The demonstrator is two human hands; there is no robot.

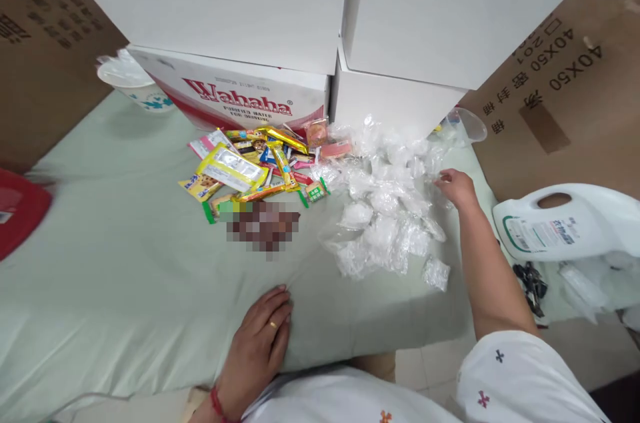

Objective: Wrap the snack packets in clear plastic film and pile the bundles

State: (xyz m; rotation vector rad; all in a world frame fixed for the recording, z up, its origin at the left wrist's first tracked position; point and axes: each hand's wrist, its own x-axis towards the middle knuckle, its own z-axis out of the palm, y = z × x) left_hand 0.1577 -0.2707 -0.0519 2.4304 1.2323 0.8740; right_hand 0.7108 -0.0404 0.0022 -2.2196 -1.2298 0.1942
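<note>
My right hand reaches to the right edge of a heap of small clear plastic packets. Its fingers are bent together on a clear plastic packet, partly hidden by the hand. Near the front edge of the table, my left hand lies flat on the pale green cloth, holding nothing. Left of the clear heap is a pile of colourful snack packets, yellow, pink and green among them. A pixelated brown item lies in front of that pile. One clear packet sits apart at the front right.
White boxes and a Wahaha carton stand behind the piles. Brown cardboard walls both sides. A paper tub stands back left, a red object at far left. A white jug lies at right.
</note>
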